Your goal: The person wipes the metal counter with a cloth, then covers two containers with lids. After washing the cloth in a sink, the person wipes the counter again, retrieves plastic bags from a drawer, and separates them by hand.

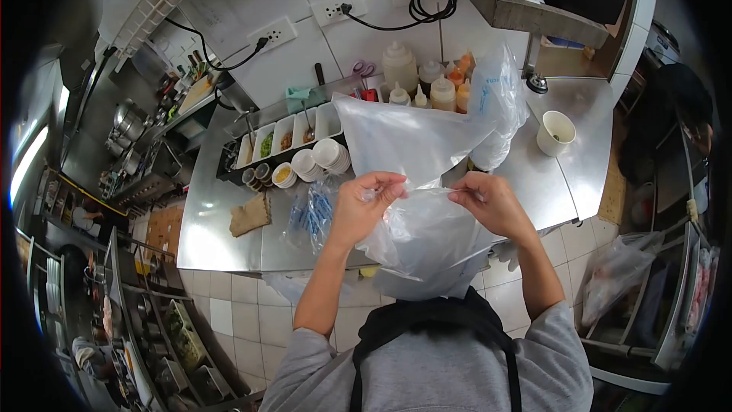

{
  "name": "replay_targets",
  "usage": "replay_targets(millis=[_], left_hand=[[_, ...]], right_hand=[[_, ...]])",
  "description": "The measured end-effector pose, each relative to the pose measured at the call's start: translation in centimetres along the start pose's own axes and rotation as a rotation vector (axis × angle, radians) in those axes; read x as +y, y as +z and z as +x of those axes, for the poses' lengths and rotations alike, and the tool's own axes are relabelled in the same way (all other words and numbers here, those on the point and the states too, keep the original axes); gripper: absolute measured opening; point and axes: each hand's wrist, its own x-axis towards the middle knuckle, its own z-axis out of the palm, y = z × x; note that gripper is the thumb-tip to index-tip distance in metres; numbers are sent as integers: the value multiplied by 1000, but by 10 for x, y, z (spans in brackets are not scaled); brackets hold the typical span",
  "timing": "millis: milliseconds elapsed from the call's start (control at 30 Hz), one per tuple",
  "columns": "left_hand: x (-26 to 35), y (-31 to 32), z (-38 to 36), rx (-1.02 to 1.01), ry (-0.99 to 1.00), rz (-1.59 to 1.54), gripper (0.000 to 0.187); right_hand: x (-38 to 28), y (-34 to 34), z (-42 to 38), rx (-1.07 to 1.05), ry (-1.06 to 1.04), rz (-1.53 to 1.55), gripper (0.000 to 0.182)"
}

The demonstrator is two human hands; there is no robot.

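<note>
A clear plastic bag (435,225) is stretched between my two hands, close in front of my body at the counter's front edge. Thumb and index finger of my left hand (362,206) pinch its upper edge on the left. On the right, the fingertips of my right hand (494,200) are closed on the same edge. Behind them a large translucent plastic sheet or bag (408,137) spreads over the counter. Beside it stands a bulging, knotted-looking plastic bag (496,111) with blue print. Left of my left hand lie clear packets with blue-and-white contents (314,215).
The steel counter (221,240) holds a condiment tray (326,120), stacked small white tubs (329,154) and a brown folded cloth (250,214). Squeeze bottles (442,95) line the back. At right are a paper cup (556,133) and a call bell (537,83). Shelving flanks both sides.
</note>
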Motion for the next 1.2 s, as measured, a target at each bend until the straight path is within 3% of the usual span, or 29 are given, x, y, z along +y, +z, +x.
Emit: replay_targets(millis=[167,267,333,467,533,567,600,767,933,1000,1133,1200], left_hand=[[-2,-2,2,15,82,43,21],[-3,-5,4,58,-89,127,26],[-8,-4,6,65,-54,-20,30],[-14,3,11,-9,133,-259,29],[-23,5,15,-84,264,-96,31],[-20,3,14,-97,50,-47,29],[-13,3,12,-95,-166,-5,27],[-26,18,15,-9,-99,-139,21],[-43,23,16,102,65,-284,23],[-47,24,17,192,185,-242,33],[-55,18,14,204,125,-151,29],[-54,20,7,83,56,-392,26]], right_hand=[[-6,6,5,1,74,105,19],[-7,16,7,-27,58,100,20],[0,30,11,117,-209,81,19],[2,37,15,152,-221,122,15],[1,46,15,180,30,379,12],[3,47,16,189,55,397,10],[3,50,17,261,75,373,12],[16,59,18,321,-162,-105,13],[15,71,19,297,-97,-41,17],[20,76,18,306,-62,-95,19],[16,84,21,370,-240,-121,19],[16,82,25,381,-180,-115,21]])
